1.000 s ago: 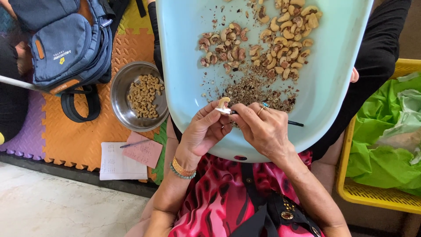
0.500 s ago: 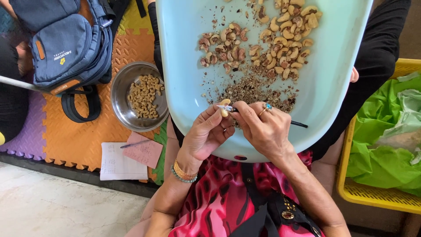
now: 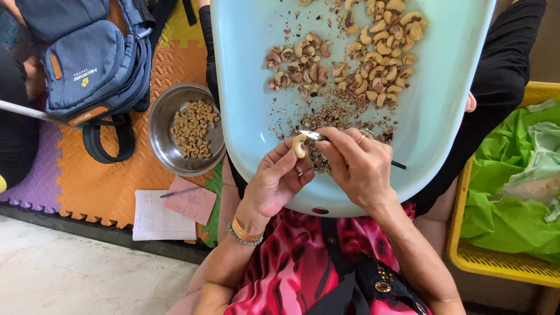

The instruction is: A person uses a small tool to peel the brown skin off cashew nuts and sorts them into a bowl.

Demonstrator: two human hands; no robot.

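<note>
Cashew [image 3: 299, 146] now lifted clear of the tray [image 3: 251, 87], pinched in my left hand [image 3: 274, 184]; a second ago it sat lower, against the husk litter. Right hand [image 3: 359, 166] clamped on the small knife [image 3: 315, 136], tip touching the nut: peeling under way.

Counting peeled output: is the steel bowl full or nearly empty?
Partly filled: pale cashews cover only part of the steel bowl bottom, bare metal showing around them.

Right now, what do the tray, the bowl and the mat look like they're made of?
Tray: probably plastic, pale blue, smooth moulded rim with a soft sheen.
Bowl: metal, likely steel, grey with bright reflections.
Mat: foam by the look, orange tile with embossed tread and interlocking edges.
The left hand holds a cashew; the right hand holds a small knife.
</note>
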